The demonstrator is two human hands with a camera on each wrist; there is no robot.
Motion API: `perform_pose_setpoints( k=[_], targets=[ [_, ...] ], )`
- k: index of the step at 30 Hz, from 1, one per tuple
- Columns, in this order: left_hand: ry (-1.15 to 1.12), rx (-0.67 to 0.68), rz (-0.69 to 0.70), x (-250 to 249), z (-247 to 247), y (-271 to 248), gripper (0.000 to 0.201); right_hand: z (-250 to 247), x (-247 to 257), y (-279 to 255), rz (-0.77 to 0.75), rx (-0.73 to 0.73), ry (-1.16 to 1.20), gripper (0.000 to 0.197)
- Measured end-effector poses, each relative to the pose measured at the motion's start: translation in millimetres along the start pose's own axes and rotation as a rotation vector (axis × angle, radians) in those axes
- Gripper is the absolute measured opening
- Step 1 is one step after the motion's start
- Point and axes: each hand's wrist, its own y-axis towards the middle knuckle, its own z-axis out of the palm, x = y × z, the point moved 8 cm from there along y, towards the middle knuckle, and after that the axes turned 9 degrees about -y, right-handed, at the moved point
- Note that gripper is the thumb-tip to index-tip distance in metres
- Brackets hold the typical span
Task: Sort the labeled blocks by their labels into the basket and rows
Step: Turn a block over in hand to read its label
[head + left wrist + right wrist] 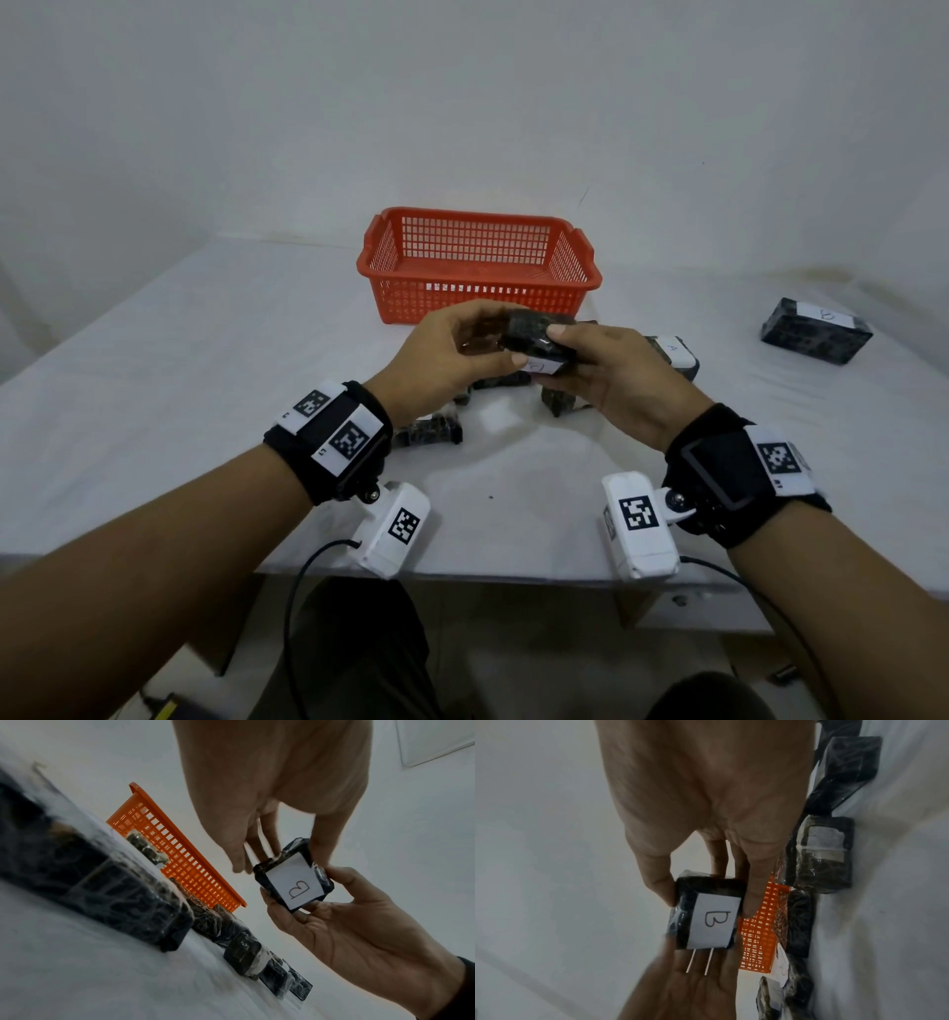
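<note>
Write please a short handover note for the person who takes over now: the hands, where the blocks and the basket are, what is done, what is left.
Left hand and right hand: both hold one dark block labelled B above the table.
Basket: behind the hands; no blocks can be seen in it.
Done: another B block lies alone at the far right.
Left: place the held block, likely beside that one. The A block and the other blocks under the hands are unsorted, with most labels hidden.
</note>
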Motion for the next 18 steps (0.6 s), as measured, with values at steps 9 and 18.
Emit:
perform_pose_setpoints(
  k=[9, 18],
  targets=[
    [-0.05, -0.06, -0.139, 9, 0, 3, 0.028, 1, 3, 0, -0.069, 0.006, -0.074, 0.037],
    [-0.161, -0.045, -0.183, 12, -1, 3, 0.032, 5, 5, 0, -0.066, 0.058, -0.052, 0.031]
  ],
)
